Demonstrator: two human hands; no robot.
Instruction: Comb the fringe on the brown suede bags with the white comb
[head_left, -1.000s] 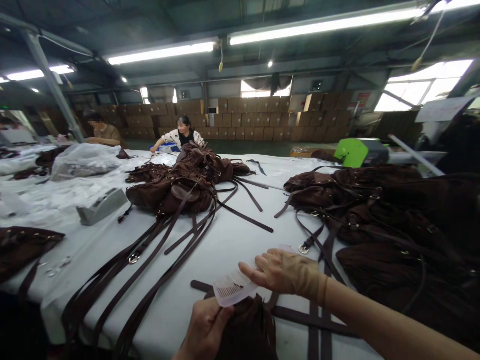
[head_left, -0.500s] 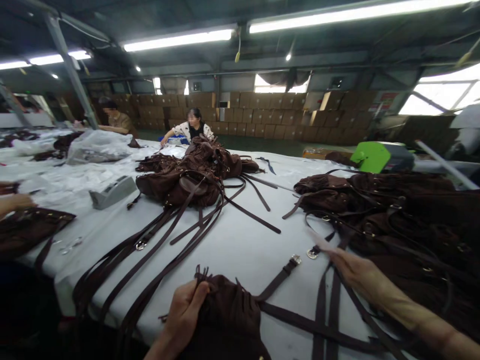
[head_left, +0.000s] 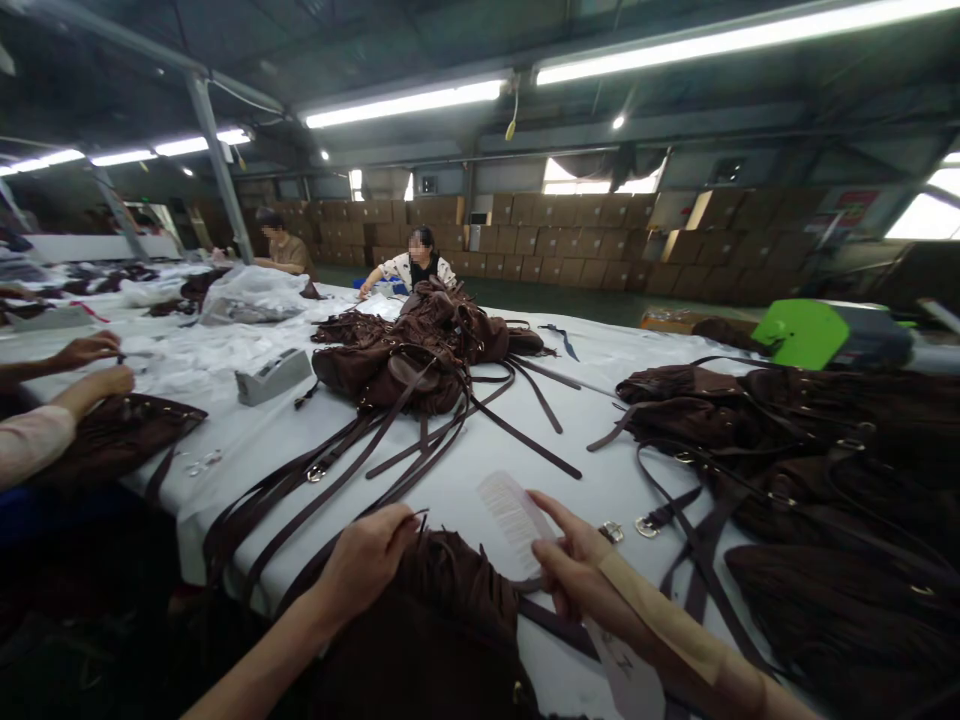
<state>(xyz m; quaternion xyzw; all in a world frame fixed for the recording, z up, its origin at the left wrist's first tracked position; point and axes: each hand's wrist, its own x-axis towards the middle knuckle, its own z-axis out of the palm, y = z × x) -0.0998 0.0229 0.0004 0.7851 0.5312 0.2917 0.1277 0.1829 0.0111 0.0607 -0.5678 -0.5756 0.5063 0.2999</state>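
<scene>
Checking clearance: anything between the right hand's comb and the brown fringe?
Nothing visible: white tabletop shows between the comb in the right hand and the fringe; the left hand is at the fringe's left edge.

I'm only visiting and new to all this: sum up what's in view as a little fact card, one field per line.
Left hand: fingers pinching a thin strand at the top of a fringed dark brown piece
Right hand: holding a pale comb beside the fringe
Table: white-covered
Mid-table: a pile of brown bags
Right side: more brown bags; beyond, a green-and-grey machine
Left side: another person's hands above brown material
Background: stacked cardboard boxes
</scene>
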